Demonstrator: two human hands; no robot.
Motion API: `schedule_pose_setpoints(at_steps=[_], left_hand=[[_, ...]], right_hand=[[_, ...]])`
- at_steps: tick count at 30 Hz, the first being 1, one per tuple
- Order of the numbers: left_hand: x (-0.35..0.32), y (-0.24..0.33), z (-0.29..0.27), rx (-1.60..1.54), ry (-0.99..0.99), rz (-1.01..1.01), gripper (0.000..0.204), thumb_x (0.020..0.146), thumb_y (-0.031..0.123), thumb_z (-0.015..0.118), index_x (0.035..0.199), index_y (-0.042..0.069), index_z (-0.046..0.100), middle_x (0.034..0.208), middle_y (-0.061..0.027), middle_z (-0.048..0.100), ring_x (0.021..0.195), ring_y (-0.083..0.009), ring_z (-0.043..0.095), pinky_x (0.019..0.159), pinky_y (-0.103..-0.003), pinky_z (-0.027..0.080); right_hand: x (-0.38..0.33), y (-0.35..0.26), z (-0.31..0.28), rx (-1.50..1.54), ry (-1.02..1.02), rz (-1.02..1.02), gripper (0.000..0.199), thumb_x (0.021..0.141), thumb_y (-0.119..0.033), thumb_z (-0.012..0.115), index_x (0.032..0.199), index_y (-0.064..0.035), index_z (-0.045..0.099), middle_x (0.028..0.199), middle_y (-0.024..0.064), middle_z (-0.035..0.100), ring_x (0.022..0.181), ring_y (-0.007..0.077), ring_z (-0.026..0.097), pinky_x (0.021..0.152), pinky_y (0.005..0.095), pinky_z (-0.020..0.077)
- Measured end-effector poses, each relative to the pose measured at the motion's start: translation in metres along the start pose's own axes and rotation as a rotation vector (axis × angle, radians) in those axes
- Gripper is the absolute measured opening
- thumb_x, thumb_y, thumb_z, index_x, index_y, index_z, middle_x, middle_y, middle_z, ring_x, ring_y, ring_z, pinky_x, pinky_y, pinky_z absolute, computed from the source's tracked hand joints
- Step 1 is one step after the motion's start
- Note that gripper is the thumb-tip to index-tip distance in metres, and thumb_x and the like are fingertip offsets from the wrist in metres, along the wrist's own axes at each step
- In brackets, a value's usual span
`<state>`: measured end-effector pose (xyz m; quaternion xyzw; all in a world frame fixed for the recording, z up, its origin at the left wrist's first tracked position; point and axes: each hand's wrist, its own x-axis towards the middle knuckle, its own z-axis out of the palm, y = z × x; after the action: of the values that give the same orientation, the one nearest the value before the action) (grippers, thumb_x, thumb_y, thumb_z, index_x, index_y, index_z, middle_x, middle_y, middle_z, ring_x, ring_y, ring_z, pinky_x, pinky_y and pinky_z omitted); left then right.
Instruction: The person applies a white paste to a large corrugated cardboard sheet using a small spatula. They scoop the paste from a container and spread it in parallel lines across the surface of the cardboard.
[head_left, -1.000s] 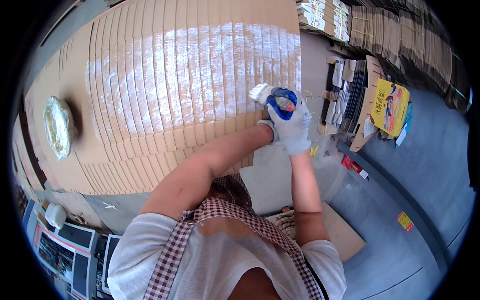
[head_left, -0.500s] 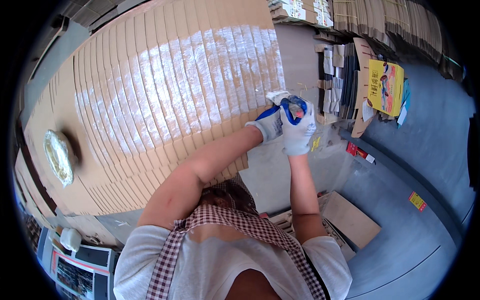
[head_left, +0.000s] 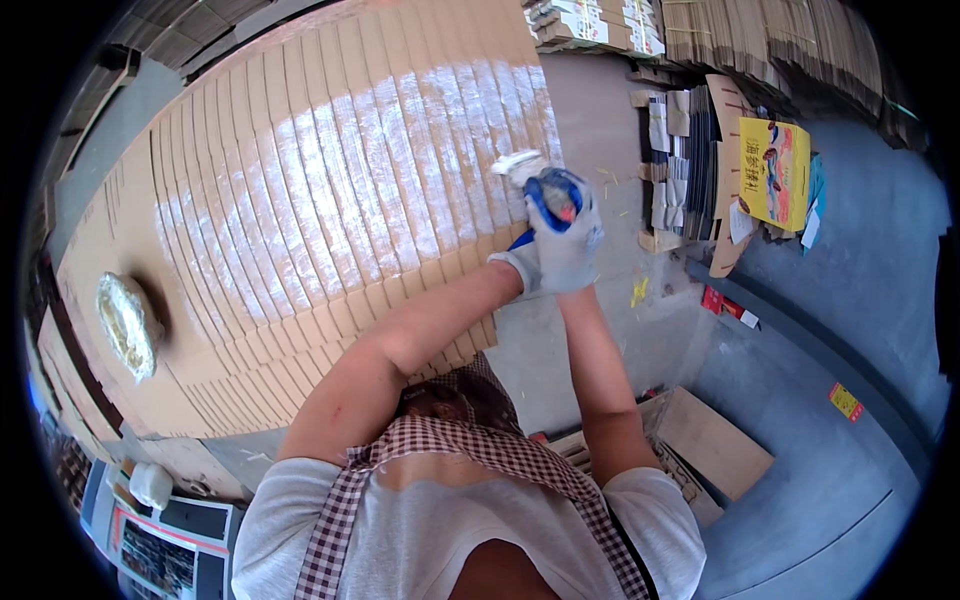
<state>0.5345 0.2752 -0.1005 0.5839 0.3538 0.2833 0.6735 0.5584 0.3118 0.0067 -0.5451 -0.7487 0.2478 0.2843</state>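
Note:
My right hand, in a white glove with blue-coated fingers, is closed around a brush. The brush head looks white and wet, and it is over the right edge of the spread of cardboard sheets. Those brown sheets overlap like a fan, and a shiny whitish coating covers a wide band of them. My left hand, gloved too, is tucked in beside and partly behind the right one near the sheets' edge. Its fingers are hidden, so what they do or hold is not visible.
A plastic-lined bowl with pale contents stands on the cardboard at the left. To the right are a stack of dark and white boards and a yellow box. Bundled flat cardboard lines the back. An open wooden box sits lower right.
Both hands have shifted left with the brush, so its head has come from beyond the sheets' right edge to over the coated cardboard. The left hand is now more covered by the right.

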Motion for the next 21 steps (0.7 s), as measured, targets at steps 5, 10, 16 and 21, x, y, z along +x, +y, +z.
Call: schedule_pose_setpoints(at_steps=[5, 10, 16, 21], left_hand=[[0.003, -0.006, 0.001, -0.050, 0.010, -0.012, 0.044, 0.105, 0.030, 0.033, 0.147, 0.018, 0.036, 0.153, -0.0062, 0.036, 0.142, -0.0209, 0.032, 0.119, -0.035, 0.023], [0.002, -0.024, 0.009, -0.508, 0.023, -0.017, 0.043, 0.106, 0.030, 0.031, 0.147, 0.019, 0.037, 0.154, -0.0061, 0.035, 0.143, -0.0212, 0.032, 0.119, -0.035, 0.022], [-0.007, 0.007, -0.005, 0.057, 0.002, -0.043, 0.043, 0.106, 0.031, 0.033, 0.146, 0.017, 0.039, 0.152, -0.0065, 0.038, 0.142, -0.0221, 0.033, 0.118, -0.035, 0.024], [0.001, 0.001, 0.004, 0.472, 0.024, -0.009, 0.042, 0.106, 0.031, 0.029, 0.145, 0.017, 0.039, 0.152, -0.0064, 0.038, 0.141, -0.0220, 0.033, 0.118, -0.035, 0.025]], right_hand=[[0.023, 0.006, 0.002, -0.001, 0.130, 0.072, 0.034, 0.081, -0.014, 0.077, 0.108, -0.0042, 0.060, 0.109, 0.0167, 0.062, 0.096, 0.0360, 0.063, 0.085, 0.0411, 0.0505], [0.031, 0.004, 0.024, -0.001, 0.043, -0.088, 0.036, 0.080, -0.015, 0.078, 0.108, -0.0038, 0.060, 0.106, 0.0159, 0.063, 0.095, 0.0358, 0.064, 0.083, 0.0402, 0.0514], [0.052, 0.005, 0.027, 0.203, 0.211, 0.109, 0.036, 0.076, -0.014, 0.081, 0.105, -0.0049, 0.062, 0.095, 0.0146, 0.065, 0.088, 0.0322, 0.065, 0.081, 0.0380, 0.0517], [0.084, 0.024, 0.040, 0.135, 0.211, 0.086, 0.028, 0.078, -0.012, 0.079, 0.099, -0.0034, 0.063, 0.092, 0.0118, 0.066, 0.083, 0.0243, 0.065, 0.078, 0.0362, 0.0514]])
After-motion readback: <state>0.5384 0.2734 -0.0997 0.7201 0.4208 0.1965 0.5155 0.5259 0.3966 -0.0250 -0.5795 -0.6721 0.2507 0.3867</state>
